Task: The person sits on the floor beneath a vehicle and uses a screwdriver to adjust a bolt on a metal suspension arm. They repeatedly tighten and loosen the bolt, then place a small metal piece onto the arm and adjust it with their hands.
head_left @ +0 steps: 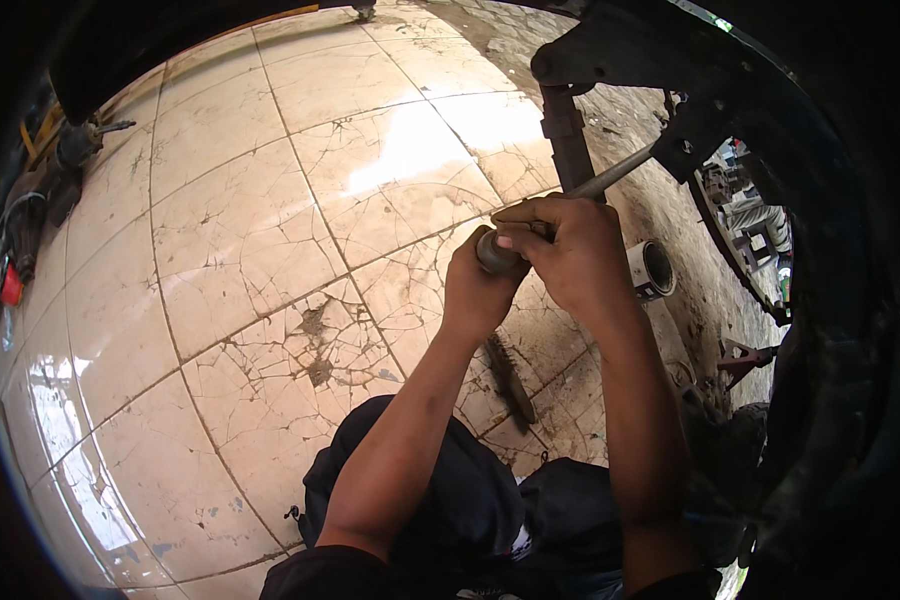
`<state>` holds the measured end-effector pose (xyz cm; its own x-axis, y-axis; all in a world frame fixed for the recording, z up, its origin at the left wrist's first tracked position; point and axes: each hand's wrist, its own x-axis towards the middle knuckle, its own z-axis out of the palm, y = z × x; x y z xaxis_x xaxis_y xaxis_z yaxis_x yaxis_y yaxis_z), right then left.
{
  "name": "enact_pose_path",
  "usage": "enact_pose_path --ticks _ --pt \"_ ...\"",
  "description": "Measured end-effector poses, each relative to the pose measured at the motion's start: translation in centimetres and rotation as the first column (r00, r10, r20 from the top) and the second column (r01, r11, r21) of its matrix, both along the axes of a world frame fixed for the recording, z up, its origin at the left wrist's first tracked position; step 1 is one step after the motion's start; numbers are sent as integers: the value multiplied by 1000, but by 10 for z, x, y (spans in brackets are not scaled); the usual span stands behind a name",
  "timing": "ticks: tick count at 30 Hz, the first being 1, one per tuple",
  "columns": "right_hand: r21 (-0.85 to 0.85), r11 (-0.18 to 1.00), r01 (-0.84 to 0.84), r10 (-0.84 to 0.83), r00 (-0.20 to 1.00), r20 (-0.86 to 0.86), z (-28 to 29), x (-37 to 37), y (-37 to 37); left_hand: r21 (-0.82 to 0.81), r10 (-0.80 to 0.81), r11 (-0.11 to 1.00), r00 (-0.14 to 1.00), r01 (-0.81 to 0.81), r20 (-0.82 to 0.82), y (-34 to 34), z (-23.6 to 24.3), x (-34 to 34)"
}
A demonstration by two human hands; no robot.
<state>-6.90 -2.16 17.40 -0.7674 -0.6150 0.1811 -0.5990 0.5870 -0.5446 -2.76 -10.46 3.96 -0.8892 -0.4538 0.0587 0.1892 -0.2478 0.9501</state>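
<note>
My left hand [477,292] is wrapped round a grey metal part with a rounded end [494,253]. My right hand [577,255] is closed at the same part, its thumb against the rounded end and its index finger stretched over the top. What lies between the right fingers is mostly hidden. Just beyond that hand, a grey metal rod [618,176] slants up to a bracket on a dark metal frame [660,55]; whether it joins the held part is hidden. On the floor below my hands lies a dark, long-handled wire brush [510,382].
A white can [652,270] lies beside my right forearm. Dark framework fills the right side, with a reddish stand [742,362] under it. Dark mechanical parts [55,190] and a red object [11,286] are at the far left. The tiled floor [240,210] is cracked.
</note>
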Motion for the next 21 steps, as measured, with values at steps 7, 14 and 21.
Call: enact_pose_path --ticks 7,14,21 --pt "5 999 41 -41 998 41 5 3 3 -13 32 999 995 -33 -91 6 -12 -7" --pt "39 999 37 -41 994 104 10 12 2 -15 8 1000 997 -9 -76 -3 -14 -2" --pt "-38 999 14 -10 995 96 -5 -3 3 -55 -48 997 999 48 10 -3 -1 2"
